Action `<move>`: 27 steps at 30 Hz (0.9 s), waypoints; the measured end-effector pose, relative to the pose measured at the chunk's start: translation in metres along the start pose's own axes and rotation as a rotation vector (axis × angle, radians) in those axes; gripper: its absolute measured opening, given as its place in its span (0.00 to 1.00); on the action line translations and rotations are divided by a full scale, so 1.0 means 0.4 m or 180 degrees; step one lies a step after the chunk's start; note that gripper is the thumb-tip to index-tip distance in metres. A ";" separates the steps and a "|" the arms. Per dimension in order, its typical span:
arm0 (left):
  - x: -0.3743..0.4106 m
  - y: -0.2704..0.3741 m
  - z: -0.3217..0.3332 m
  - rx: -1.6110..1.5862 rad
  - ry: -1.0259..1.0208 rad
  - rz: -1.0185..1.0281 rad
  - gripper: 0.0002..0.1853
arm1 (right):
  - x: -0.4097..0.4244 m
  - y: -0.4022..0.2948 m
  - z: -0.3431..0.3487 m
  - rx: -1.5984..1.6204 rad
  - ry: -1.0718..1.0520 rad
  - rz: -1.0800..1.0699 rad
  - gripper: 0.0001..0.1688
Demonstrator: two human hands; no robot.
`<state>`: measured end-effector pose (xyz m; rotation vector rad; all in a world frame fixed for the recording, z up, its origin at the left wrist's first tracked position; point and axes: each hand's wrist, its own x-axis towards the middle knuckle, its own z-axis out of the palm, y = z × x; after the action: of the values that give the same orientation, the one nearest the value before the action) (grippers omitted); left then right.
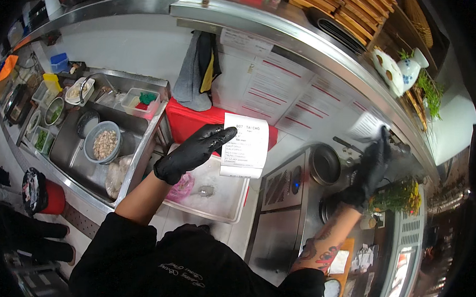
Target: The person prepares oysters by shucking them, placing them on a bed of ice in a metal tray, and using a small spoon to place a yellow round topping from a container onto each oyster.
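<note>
Black gloves cover both hands. My left hand (199, 150) pinches a white printed paper slip (246, 149) between thumb and fingers, above a large white tub (223, 200) and a red lid or cooler (183, 121). A second slip appears folded behind its lower end. My right hand (368, 167) reaches up toward the steel shelf at the right, blurred by motion. Its fingertips touch or nearly touch another white paper slip (366, 125), also blurred; whether they grip it is unclear. A black frying pan (325, 164) lies to the left of this hand.
At left, a steel sink (70, 152) holds a bowl of pale food pieces (106, 142). A grey cloth (193, 73) hangs on the wall. Yellow flowers (411, 198) and a cutting board (343, 259) are at right. Another person's legs (43, 235) show at lower left, beside a red bin (51, 197).
</note>
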<state>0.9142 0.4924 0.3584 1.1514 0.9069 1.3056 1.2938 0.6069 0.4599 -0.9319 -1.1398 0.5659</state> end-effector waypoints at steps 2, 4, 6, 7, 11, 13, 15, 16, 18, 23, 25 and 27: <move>-0.003 0.002 0.001 0.0065 0.0112 -0.0081 0.20 | 0.015 -0.024 -0.033 -0.0250 0.0068 0.0034 0.21; -0.013 0.055 0.035 0.0190 0.0317 -0.0372 0.20 | 0.028 -0.023 -0.046 -0.0435 -0.0035 0.0052 0.21; -0.006 0.055 0.024 0.0175 0.0191 -0.0390 0.20 | 0.044 -0.007 -0.052 -0.0267 -0.0181 0.0079 0.21; 0.000 0.055 0.021 0.0162 0.0122 -0.0402 0.20 | 0.048 -0.003 -0.057 -0.0277 -0.0167 0.0044 0.21; 0.012 0.040 0.012 0.0107 0.0051 -0.0245 0.20 | 0.028 -0.009 -0.050 -0.0252 -0.0023 0.0140 0.19; 0.008 0.019 0.003 0.0015 0.0088 0.0049 0.21 | 0.010 -0.003 -0.077 -0.0166 0.0027 0.0032 0.18; 0.017 0.032 0.008 -0.0113 0.0014 -0.0077 0.21 | 0.001 0.040 -0.163 -0.0063 0.0018 -0.0344 0.17; 0.021 0.029 0.008 -0.0170 -0.0025 -0.0264 0.21 | -0.033 0.040 -0.154 0.0317 -0.0194 -0.0398 0.17; 0.009 0.010 -0.020 0.0209 0.0184 -0.0054 0.20 | -0.156 -0.118 0.041 -0.0417 -0.1008 0.0038 0.17; -0.026 0.081 0.021 0.0777 0.0544 0.0030 0.14 | -0.165 -0.159 0.334 0.0078 -0.2912 -0.0218 0.16; -0.048 0.104 -0.016 0.1151 0.0597 0.0006 0.14 | -0.161 -0.141 0.429 0.0638 -0.3212 -0.0143 0.16; -0.060 0.104 -0.038 0.1449 0.0760 0.0369 0.12 | -0.172 -0.158 0.469 0.0742 -0.3169 0.0327 0.19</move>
<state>0.8872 0.4669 0.3924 1.4314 1.3802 1.3905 1.0901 0.5817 0.5019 -0.4808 -1.8513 1.2954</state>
